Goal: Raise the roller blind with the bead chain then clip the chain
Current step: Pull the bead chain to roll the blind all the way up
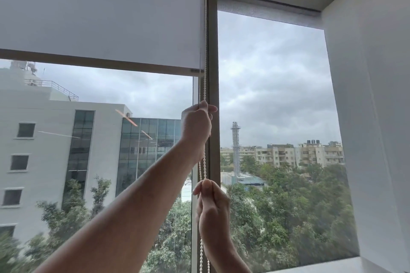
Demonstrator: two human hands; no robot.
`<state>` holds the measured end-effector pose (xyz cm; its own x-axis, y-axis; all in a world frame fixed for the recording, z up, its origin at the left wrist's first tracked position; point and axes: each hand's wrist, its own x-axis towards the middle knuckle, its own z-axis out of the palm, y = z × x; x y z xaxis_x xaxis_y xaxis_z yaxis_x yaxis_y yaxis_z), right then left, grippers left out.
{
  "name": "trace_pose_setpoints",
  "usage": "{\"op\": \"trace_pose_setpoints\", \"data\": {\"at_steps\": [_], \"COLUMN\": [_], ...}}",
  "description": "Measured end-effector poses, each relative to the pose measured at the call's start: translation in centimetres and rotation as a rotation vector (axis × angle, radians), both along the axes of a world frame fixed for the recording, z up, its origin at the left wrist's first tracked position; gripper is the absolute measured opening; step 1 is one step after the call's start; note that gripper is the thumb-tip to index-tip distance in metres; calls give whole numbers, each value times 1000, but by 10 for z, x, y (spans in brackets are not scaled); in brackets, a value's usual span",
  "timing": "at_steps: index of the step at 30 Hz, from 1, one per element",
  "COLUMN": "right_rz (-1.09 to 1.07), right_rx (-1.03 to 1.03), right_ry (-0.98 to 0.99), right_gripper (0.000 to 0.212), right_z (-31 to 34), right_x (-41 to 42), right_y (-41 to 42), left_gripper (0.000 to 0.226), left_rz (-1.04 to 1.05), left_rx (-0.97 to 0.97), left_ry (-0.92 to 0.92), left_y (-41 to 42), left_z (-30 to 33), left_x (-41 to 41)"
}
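While blind point(99, 17) hangs half-up, both hands grip chain point(205, 51).

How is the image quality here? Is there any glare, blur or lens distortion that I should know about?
Head view: soft, overcast daylight, no hard shadows. The wide lens bends the window frame and the right wall. Orange streaks on the left glass are reflections. The trees look smeared; the bead chain, left hand and right hand are fairly sharp.
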<state>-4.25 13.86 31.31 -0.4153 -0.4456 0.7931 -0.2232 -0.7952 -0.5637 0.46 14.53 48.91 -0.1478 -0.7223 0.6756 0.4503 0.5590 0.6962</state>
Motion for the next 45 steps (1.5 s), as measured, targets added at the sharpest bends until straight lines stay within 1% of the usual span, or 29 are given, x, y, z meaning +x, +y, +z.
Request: {"op": "trace_pose_setpoints", "data": {"at_steps": [2, 5, 7, 10, 13, 14, 16, 18, 20, 23, 25, 29, 31, 33, 37, 40, 41, 43, 45], "right_rz": [105, 301, 358, 306, 186, 165, 162, 189, 209, 277, 304, 226, 146, 60, -78, -150, -164, -199, -226], "right_rx": [14, 88, 145, 209, 194, 171, 130, 105, 97, 106, 118, 160, 136, 38, -109, -153, -169, -205, -243], "right_ry": [-1, -21, -9, -6, -28, -48, -74, -82, -70, -81, -99, -161, -198, -203, -135, -89, -73, -30, -1], "right_gripper": [39, 37, 47, 66, 75, 73, 62, 52, 48, 38, 37, 28, 32, 39, 43, 42, 41, 38, 35], "right_z": [3, 12, 22, 48, 83, 95, 120, 144, 167, 196, 214, 235, 236, 234, 222, 203, 196, 184, 172], "right_x": [-2, -7, -14, -28, -33, -33, -32, -28, -23, -10, -2, 10, 15, 20, 26, 25, 23, 20, 18], "right_y": [2, 7, 9, 13, 19, 22, 28, 33, 37, 43, 48, 53, 51, 48, 45, 39, 38, 38, 39], "left_gripper": [37, 39, 39, 39, 39, 40, 40, 43, 45, 46, 43, 38, 38, 39, 47, 53, 51, 44, 45], "left_rz": [101, 124, 141, 174, 190, 178, 147, 170, 191, 145, 130, 168, 166, 139, 70, -96, -147, -151, -86], "left_rx": [-61, -110, -140, -177, -215, -227, -252, -272, -289, -241, -216, -227, -245, -256, -245, -180, -165, -144, -73], "left_ry": [63, 118, 125, 118, 97, 96, 120, 139, 136, 120, 104, 99, 105, 107, 104, 82, 72, 37, 7], "left_y": [4, 10, 14, 14, 12, 12, 12, 10, 8, 8, 8, 6, 8, 11, 13, 9, 7, 0, -11], "left_z": [-5, -3, -2, -7, -27, -35, -51, -63, -75, -97, -111, -128, -129, -126, -130, -143, -147, -150, -145], "left_x": [-2, -2, -1, 1, 2, 2, 0, 0, -2, -4, -6, -6, -6, -6, -6, -6, -5, -1, 2]}}
